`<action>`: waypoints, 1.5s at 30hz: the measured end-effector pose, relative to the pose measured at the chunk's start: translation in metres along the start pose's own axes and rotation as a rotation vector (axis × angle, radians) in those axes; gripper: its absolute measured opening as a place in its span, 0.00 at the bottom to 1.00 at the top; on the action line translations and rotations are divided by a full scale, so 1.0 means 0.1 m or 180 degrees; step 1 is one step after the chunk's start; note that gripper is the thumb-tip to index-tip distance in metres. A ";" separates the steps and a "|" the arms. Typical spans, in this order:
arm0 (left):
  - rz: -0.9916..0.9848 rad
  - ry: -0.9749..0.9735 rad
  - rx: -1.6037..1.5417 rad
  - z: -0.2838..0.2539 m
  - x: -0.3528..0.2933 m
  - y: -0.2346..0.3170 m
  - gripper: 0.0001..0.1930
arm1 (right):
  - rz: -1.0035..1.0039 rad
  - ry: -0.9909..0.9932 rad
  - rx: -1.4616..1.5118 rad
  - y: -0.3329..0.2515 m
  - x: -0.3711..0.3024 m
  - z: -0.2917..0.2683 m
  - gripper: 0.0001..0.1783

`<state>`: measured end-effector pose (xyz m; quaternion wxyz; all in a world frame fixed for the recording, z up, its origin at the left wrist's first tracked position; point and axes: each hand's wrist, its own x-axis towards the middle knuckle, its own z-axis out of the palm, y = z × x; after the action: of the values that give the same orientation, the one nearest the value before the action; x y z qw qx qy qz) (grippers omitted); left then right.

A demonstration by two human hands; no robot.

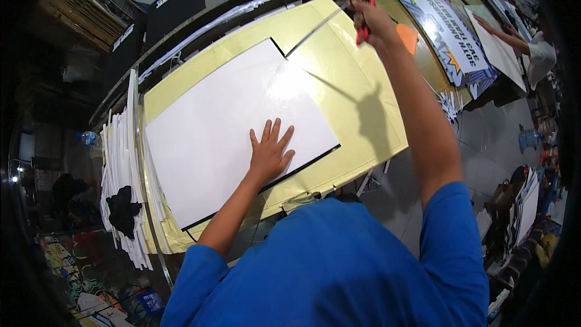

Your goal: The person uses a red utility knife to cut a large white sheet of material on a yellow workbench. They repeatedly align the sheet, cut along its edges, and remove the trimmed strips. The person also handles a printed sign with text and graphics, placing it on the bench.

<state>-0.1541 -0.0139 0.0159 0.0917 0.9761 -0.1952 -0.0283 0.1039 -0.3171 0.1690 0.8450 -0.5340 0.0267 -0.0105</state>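
A large white sheet [224, 127] with a black edge lies on a pale yellow cutting mat [357, 91]. My left hand [269, 151] rests flat on the sheet's near right part, fingers spread. My right hand [372, 21] is stretched out over the mat's far right corner, closed around a red-handled cutter [363, 31]. A long metal ruler [315, 31] lies diagonally from the sheet's far corner toward that hand.
Stacks of white strips and boards [124, 163] with a black cloth [123, 209] sit left of the mat. A printed banner [451, 36] lies on the bench to the right, where another person's arm [505, 36] reaches over a white board. Tiled floor lies at lower right.
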 end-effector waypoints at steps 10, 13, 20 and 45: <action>-0.0111 -0.0148 -0.0129 -0.05 -0.01 0.01 0.33 | -0.0099 -0.0477 -0.0740 -0.38 0.64 0.80 0.05; -0.0119 0.0090 -0.0226 -0.11 0.03 -0.02 0.29 | -0.0017 -0.0583 -0.1143 -0.36 0.44 0.79 0.04; -0.0478 0.1184 -0.0362 0.05 1.25 -0.73 0.28 | 0.0110 -0.0395 -0.1943 -0.15 -0.30 0.04 0.13; -0.0961 0.0442 0.0159 -0.09 1.63 -0.82 0.36 | 0.0895 -0.1270 -0.3976 1.75 0.40 1.01 0.19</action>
<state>0.0274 -0.0010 0.0063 0.0753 0.9959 -0.0401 0.0306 0.1480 -0.1527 0.0529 0.3592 -0.9059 -0.0596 0.2160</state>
